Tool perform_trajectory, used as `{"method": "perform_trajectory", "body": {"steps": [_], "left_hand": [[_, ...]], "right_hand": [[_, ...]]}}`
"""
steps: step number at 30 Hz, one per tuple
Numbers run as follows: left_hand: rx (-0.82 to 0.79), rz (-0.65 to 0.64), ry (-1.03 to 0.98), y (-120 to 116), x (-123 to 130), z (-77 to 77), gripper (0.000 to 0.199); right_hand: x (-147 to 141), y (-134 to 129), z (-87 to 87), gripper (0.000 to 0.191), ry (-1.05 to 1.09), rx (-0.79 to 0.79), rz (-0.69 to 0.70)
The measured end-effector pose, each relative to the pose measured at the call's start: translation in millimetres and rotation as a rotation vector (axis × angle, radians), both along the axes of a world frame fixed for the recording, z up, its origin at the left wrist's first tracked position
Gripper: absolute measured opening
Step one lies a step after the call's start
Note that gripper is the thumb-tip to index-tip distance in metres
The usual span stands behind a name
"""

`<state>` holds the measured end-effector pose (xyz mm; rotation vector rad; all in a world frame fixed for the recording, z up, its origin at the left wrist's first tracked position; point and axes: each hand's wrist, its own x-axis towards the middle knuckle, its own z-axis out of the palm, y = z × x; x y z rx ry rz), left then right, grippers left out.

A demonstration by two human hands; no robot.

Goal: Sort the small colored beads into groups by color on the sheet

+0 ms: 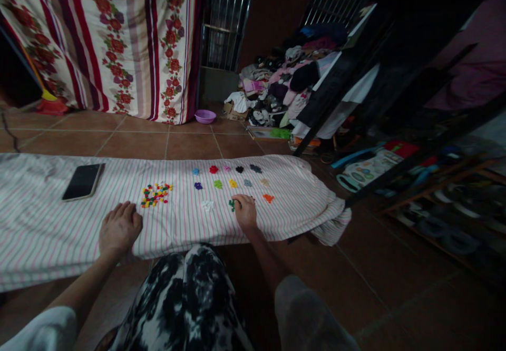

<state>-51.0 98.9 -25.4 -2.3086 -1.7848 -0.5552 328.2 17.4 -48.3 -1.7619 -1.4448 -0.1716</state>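
Note:
My right hand [245, 212] is at the small pile of dark green pieces [232, 204], its fingers bent together over the pile's right side. The fingertips hide whatever may be between them. My left hand [120, 227] rests palm down on the striped cloth [185, 224], fingers extended, holding nothing. Just beyond it to the right lies a mixed heap of tiny red, yellow, green and white pieces [156, 195]. Around my right hand are single-colour piles: white pieces [207, 205], orange pieces [268, 198], yellow pieces [233, 183], lime green pieces [218, 184] and purple pieces [198, 185].
A phone [83, 182] lies on the cloth at left. Farther back are blue [195, 171], red [213, 169] and black pieces [239, 169]. Beyond the covered surface stand a purple basin [205, 116], a heap of clothes [280, 85] and a flowered curtain [134, 45].

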Motion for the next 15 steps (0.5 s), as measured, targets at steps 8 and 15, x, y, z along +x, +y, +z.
{"method": "perform_trajectory", "body": {"steps": [8,15], "left_hand": [[0.014,-0.017,0.006,1.7,-1.7,-3.7,0.046],[0.009,0.013,0.027,0.6,-0.7,-1.4,0.045]], "right_hand": [[3.4,2.5,-7.7,0.029,0.023,-0.031,0.024],[6.7,7.3,-6.3,0.026,0.066,-0.029,0.068]]}}
